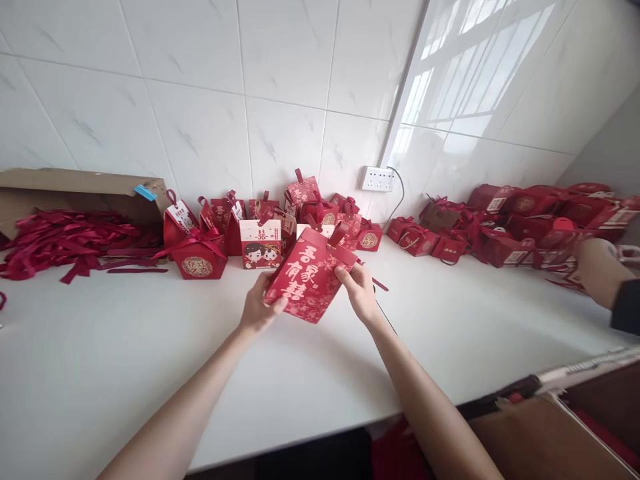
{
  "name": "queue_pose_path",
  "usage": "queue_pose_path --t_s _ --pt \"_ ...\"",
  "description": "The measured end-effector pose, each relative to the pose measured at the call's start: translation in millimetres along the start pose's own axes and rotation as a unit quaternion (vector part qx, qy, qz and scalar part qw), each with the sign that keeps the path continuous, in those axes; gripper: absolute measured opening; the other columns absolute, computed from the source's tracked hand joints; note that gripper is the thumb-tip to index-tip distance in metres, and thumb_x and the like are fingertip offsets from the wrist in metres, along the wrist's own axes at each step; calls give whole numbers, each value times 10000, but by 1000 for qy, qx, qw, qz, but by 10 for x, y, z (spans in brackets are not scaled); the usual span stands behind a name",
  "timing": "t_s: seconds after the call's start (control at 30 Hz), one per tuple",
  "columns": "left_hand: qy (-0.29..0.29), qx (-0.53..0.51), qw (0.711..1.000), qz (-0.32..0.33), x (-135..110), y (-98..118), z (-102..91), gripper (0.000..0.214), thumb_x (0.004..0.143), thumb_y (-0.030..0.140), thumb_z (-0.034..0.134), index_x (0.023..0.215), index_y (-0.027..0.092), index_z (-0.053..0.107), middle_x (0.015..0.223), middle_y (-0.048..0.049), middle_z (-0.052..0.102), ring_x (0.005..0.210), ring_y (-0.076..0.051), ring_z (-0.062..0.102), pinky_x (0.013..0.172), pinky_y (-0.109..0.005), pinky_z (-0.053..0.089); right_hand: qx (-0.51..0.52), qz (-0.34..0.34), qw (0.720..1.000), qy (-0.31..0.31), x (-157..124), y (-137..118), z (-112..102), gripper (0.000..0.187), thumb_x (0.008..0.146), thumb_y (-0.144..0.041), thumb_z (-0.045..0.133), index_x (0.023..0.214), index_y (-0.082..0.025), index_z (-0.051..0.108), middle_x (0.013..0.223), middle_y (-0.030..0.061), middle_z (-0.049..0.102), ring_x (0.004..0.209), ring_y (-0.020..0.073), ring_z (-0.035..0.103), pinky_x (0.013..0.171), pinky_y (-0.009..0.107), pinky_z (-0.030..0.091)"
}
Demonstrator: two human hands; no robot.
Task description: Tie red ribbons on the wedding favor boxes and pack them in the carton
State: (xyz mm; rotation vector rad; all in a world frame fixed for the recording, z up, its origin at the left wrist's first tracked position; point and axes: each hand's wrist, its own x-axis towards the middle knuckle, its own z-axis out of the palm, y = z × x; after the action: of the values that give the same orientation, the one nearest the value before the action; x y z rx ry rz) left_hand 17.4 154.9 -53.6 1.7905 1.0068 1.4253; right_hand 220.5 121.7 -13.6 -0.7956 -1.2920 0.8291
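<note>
Between my two hands a red gift box [313, 277] with white Chinese characters and a floral print is held tilted above the white table [150, 373]. My left hand [261, 303] grips its lower left side, thumb on the printed face. On the upper right edge, my right hand [357, 290] pinches the box, its thumb on the front. A red strap loop [338, 233] rises from the top of the box. Just behind stands a white-and-red box with two cartoon figures [261, 245]. Left of that sits a red box with a ribbon bow [200, 257].
A cardboard box [85, 179] spills red ribbons [75, 240] at the left. Several red boxes [535, 220] are piled at the right, where another person's arm [597, 273] reaches in. A power strip [377, 179] hangs on the tiled wall. An open carton [545, 433] stands below the table edge.
</note>
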Motion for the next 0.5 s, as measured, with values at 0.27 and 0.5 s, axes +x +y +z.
queue_pose_path --t_s 0.27,0.5 --pt "-70 -107 992 12 -120 174 221 703 700 821 278 850 191 553 477 16 495 461 -176 500 545 -334 452 262 299 900 180 -1607 -491 -146 209 747 -334 714 874 -169 697 835 45 717 719 176 684 632 277 586" --pt "-214 -11 977 -11 -274 388 501 290 799 463 513 713 191 565 453 37 473 454 -134 463 522 -273 384 407 344 779 332 -2560 -1197 -564 111 729 -164 700 834 -129 690 839 40 735 752 112 701 575 124 567"
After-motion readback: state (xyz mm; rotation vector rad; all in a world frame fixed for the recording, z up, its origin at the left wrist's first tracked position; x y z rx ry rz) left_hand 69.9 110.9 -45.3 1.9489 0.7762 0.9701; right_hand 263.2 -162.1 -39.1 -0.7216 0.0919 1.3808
